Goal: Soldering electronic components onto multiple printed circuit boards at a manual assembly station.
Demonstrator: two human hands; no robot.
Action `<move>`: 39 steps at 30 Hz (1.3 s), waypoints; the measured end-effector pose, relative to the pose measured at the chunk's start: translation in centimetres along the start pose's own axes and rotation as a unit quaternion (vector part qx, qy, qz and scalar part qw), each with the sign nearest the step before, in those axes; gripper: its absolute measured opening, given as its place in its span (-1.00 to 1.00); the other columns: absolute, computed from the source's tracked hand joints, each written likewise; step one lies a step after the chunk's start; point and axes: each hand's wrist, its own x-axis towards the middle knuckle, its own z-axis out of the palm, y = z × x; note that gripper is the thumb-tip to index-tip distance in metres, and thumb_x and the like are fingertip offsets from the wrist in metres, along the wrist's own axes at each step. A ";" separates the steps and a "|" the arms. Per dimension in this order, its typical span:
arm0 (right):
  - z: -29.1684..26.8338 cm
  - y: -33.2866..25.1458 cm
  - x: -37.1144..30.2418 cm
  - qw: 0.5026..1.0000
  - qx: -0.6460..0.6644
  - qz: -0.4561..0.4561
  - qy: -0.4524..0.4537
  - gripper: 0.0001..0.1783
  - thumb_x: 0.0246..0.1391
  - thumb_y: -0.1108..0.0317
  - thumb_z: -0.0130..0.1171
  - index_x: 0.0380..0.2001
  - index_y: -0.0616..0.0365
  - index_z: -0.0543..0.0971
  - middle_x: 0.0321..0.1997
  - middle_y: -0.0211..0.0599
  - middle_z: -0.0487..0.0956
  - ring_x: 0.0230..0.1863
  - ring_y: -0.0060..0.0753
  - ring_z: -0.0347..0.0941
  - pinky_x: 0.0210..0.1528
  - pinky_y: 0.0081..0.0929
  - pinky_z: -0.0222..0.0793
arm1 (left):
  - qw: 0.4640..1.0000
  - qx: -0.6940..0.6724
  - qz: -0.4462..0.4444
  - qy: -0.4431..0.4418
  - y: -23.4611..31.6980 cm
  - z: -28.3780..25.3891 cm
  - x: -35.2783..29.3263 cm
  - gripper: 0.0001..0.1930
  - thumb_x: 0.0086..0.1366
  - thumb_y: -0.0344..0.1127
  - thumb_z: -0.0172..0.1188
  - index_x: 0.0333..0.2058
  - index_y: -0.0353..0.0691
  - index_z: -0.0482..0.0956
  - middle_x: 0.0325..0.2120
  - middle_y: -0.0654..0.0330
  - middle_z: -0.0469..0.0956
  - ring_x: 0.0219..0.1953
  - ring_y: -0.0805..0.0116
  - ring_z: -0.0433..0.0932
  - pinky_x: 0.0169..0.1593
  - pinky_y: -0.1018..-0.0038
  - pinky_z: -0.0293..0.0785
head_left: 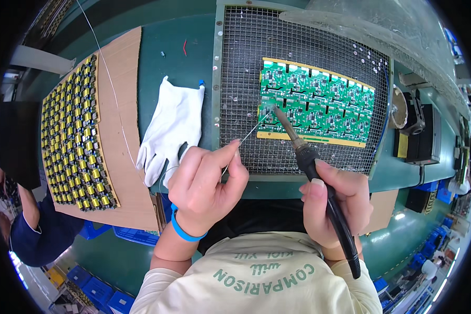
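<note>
My right hand (336,201) grips a soldering iron (310,159) by its black handle. The iron's tip meets the left part of a green circuit board panel (319,102), where a faint wisp of smoke shows. Between thumb and forefinger, my left hand (208,180) pinches a thin solder wire (250,133), whose end reaches the board close to the iron's tip. A blue band circles my left wrist. The panel has yellowish edge strips and lies on a metal mesh (240,52) in a frame.
A white glove (174,118) lies left of the mesh. Farther left, boards with yellow components (78,141) rest on cardboard (121,83). A roll (397,107) and a black box (425,136) stand at right. A clear plastic sheet (371,26) hangs at the back. Another person's arm (29,209) shows at far left.
</note>
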 end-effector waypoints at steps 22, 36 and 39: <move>-1.4 1.2 -1.5 0.995 0.074 0.025 0.063 -0.74 -0.04 0.45 0.23 -0.31 0.39 0.45 -0.59 -0.30 0.56 -0.63 -0.69 0.41 -0.55 -0.75 0.30 | 1.000 0.003 -0.002 -0.009 0.5 -0.7 -1.5 -0.77 -0.10 -0.61 0.24 -0.38 -0.32 0.61 -0.69 0.23 0.39 -0.73 0.46 0.31 -0.67 0.59 0.22; -2.4 0.8 -1.9 0.986 0.126 0.091 0.059 -0.82 0.04 0.46 0.13 -0.32 0.36 0.42 -0.59 -0.25 0.53 -0.63 -0.65 0.46 -0.55 -0.75 0.36 | 0.999 0.028 -0.009 0.027 0.2 -0.8 -2.2 -0.79 -0.11 -0.59 0.23 -0.40 -0.28 0.61 -0.68 0.27 0.40 -0.75 0.52 0.20 -0.71 0.61 0.12; -2.7 0.7 -1.9 0.984 0.130 0.104 0.069 -0.83 0.05 0.46 0.11 -0.33 0.34 0.41 -0.58 -0.24 0.53 -0.64 -0.66 0.46 -0.57 -0.77 0.35 | 1.000 0.013 -0.002 0.027 0.1 -0.6 -2.2 -0.80 -0.11 -0.60 0.23 -0.41 -0.28 0.61 -0.68 0.27 0.40 -0.76 0.54 0.19 -0.72 0.62 0.11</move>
